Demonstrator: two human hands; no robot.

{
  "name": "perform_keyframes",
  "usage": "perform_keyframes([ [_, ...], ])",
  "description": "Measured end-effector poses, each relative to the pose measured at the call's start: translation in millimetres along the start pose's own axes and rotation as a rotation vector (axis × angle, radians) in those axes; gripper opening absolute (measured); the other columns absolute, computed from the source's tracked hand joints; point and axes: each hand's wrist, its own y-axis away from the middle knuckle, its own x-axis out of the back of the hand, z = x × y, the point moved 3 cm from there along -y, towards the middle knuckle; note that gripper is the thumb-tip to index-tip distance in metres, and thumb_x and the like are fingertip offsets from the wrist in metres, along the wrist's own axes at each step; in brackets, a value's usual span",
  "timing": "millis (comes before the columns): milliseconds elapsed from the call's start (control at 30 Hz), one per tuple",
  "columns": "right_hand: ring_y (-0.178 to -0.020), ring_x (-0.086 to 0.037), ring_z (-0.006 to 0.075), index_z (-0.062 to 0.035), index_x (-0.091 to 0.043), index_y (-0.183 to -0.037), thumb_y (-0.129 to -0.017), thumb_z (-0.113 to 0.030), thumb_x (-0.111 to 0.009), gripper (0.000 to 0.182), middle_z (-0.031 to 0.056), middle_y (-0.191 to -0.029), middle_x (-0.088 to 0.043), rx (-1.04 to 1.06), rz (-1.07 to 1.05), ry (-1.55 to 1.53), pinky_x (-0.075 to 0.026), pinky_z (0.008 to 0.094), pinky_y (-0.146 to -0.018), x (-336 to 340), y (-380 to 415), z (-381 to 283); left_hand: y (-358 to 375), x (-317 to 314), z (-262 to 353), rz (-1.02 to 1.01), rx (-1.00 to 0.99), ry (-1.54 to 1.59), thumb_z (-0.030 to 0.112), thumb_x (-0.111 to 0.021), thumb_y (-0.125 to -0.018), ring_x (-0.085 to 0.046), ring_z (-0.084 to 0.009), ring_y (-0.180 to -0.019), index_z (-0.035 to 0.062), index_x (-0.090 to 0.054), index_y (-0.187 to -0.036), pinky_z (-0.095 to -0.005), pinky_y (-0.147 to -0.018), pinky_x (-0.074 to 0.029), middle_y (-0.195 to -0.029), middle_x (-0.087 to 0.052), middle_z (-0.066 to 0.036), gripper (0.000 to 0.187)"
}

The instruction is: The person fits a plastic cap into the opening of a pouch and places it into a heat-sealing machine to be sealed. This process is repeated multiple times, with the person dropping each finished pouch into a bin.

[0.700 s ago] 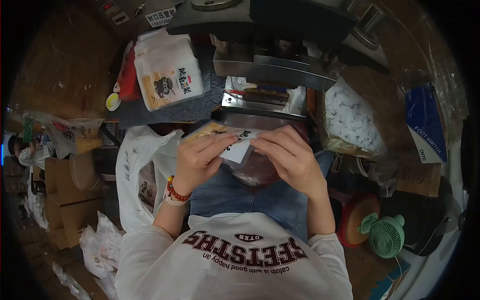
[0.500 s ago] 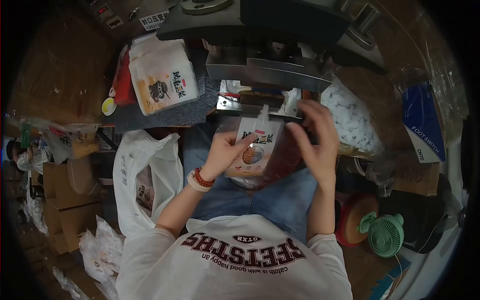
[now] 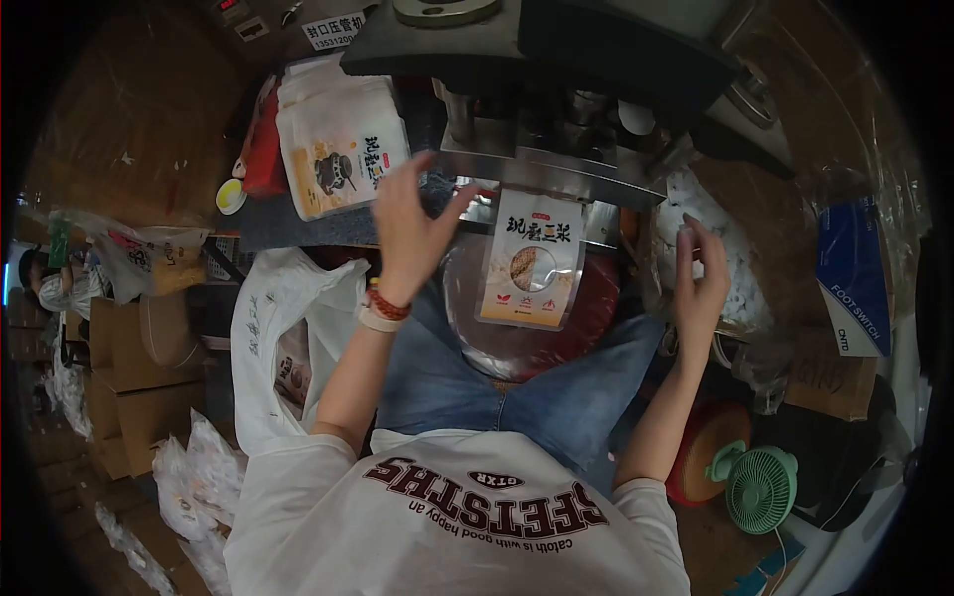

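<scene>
A printed spout pouch [image 3: 531, 266], white with a round picture of beans, hangs from the sealing machine [image 3: 556, 164]. Its upper edge is hidden beneath the metal front, and neither hand touches it. My left hand [image 3: 409, 233] is raised with thumb and fingers apart, holding nothing, close to the stack of flat pouches [image 3: 343, 149]. Over at the right, my right hand [image 3: 704, 278] has its fingers bent but apart, beside a bag of small white pieces [image 3: 711, 243]. No object shows in it.
A round dark-red surface [image 3: 586, 308] covered in clear plastic lies under the hanging pouch. To the left stands an open white sack [image 3: 263, 338] with pouches inside. A green fan [image 3: 762, 489] and a blue foot-switch box [image 3: 850, 273] are at the right.
My left hand has let go of the pouch and moved up and left. The pouch now hangs at the machine, its spout out of sight. My right hand has moved right to the white pieces.
</scene>
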Motion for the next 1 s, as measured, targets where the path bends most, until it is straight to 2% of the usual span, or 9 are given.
perform_keyframes([
  [67, -0.08, -0.061, 0.0169, -0.0002, -0.06, -0.111, -0.094, -0.008, -0.056, 0.019, 0.01, -0.094, -0.065, -0.486, 0.078, -0.708, -0.047, 0.0282, -0.072, 5, 12, -4, 2, 26, -26, 0.248, -0.23, -0.463, 0.053, -0.072, -0.075, -0.055, -0.0279, -0.116, 0.0125, -0.044, -0.138, -0.0485, -0.1, -0.037, -0.13, -0.054, -0.012, 0.08],
  [133, -0.08, -0.061, 0.014, 0.0002, -0.058, -0.113, -0.094, -0.007, -0.057, 0.02, 0.0094, -0.096, -0.065, -0.477, 0.035, -1.012, -0.047, 0.0257, -0.071, -2, 21, -23, 15, 24, -59, -0.121, -0.344, -0.559, 0.058, -0.069, -0.073, -0.036, -0.0257, -0.136, 0.015, -0.033, -0.144, -0.0569, -0.109, -0.021, -0.149, -0.035, -0.008, 0.09],
  [300, -0.087, -0.063, 0.0142, 0.0035, -0.055, -0.114, -0.087, 0.003, -0.061, 0.028, 0.0111, -0.102, -0.065, -0.351, -0.237, -1.613, -0.051, 0.0266, -0.078, -17, 26, -81, 49, 43, -52, -0.082, -0.409, -0.229, -0.007, -0.059, -0.068, -0.063, -0.0236, -0.107, 0.0128, -0.066, -0.115, -0.0328, -0.087, -0.051, -0.109, -0.068, -0.005, 0.052],
  [400, -0.086, -0.063, 0.0149, 0.0029, -0.059, -0.111, -0.085, 0.006, -0.062, 0.026, 0.01, -0.099, -0.065, -0.344, -0.311, -1.499, -0.052, 0.0279, -0.079, -27, 26, -111, 52, 52, -33, -0.155, -0.141, 0.15, -0.009, -0.056, -0.066, -0.065, -0.0237, -0.102, 0.0117, -0.07, -0.105, -0.0347, -0.084, -0.052, -0.101, -0.07, -0.005, 0.046],
  [467, -0.084, -0.064, 0.0164, 0.0023, -0.061, -0.11, -0.085, 0.005, -0.062, 0.025, 0.0102, -0.097, -0.066, -0.349, -0.338, -1.382, -0.052, 0.0281, -0.077, -38, 26, -121, 55, 60, -3, -0.035, -0.351, 0.228, -0.01, -0.054, -0.063, -0.066, -0.0235, -0.098, 0.0093, -0.071, -0.098, -0.0341, -0.081, -0.053, -0.097, -0.071, -0.006, 0.044],
  [633, -0.089, -0.062, 0.0259, -0.002, -0.065, -0.11, -0.08, 0.002, -0.066, 0.03, 0.0111, -0.102, -0.063, 0.351, -0.306, -0.601, -0.05, 0.0325, -0.075, -27, 24, -135, 63, 73, 32, -0.134, -0.565, 0.113, -0.007, -0.059, -0.061, -0.067, -0.0257, -0.094, 0.0085, -0.069, -0.105, -0.0328, -0.077, -0.055, -0.1, -0.07, -0.005, 0.048],
  [767, -0.095, -0.06, 0.0293, -0.0016, -0.064, -0.11, -0.078, -0.001, -0.069, 0.032, 0.0113, -0.106, -0.062, 0.489, -0.265, -0.368, -0.049, 0.0367, -0.081, -8, 15, -132, 67, 58, 41, -0.223, -0.514, 0.314, -0.004, -0.063, -0.07, -0.069, -0.0185, -0.081, 0.0061, -0.069, -0.104, -0.0282, -0.069, -0.054, -0.093, -0.07, -0.007, 0.035],
  [833, -0.099, -0.059, 0.0307, -0.0018, -0.062, -0.113, -0.078, -0.003, -0.069, 0.035, 0.0124, -0.111, -0.061, 0.38, -0.205, -0.425, -0.049, 0.0375, -0.083, -4, 11, -119, 76, 18, 27, -0.612, 0.077, 0.635, 0.006, -0.067, -0.082, -0.065, -0.0076, -0.071, 0.0042, -0.069, -0.104, -0.0237, -0.064, -0.052, -0.085, -0.07, -0.009, 0.021],
  [1000, -0.094, -0.061, 0.0253, -0.0006, -0.062, -0.111, -0.082, -0.004, -0.068, 0.03, 0.0128, -0.105, -0.065, -0.009, 0.025, -0.369, -0.048, 0.0334, -0.079, 27, -3, -62, 53, -31, 36, -0.677, 0.594, 1.244, 0.017, -0.066, -0.09, -0.066, -0.0105, -0.073, -0.0073, -0.068, -0.096, -0.0233, -0.064, -0.052, -0.086, -0.07, -0.01, 0.026],
])
